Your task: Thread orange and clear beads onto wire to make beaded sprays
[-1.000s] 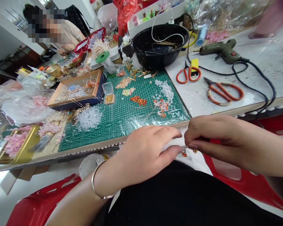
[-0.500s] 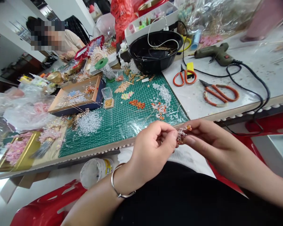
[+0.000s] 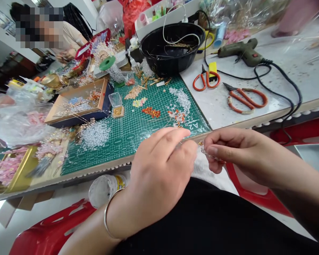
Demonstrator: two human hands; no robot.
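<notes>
Clear-and-orange beaded wire piece (image 3: 203, 148) sits at centre frame, just below the near edge of the green cutting mat (image 3: 127, 131). Right hand (image 3: 236, 152) pinches it between thumb and forefinger. Left hand (image 3: 162, 170) curls beside it, fingers bent; its grip is hidden. Best practice: pinch close to the beads, wire taut. 2 scissors (image 3: 206, 79) lie upper right.

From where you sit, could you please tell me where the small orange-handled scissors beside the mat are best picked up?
Take the scissors by their orange loops, coming from your side: they lie flat, loops toward you, blades pointing away at the black bowl, so fingers should slip straight in.
</notes>
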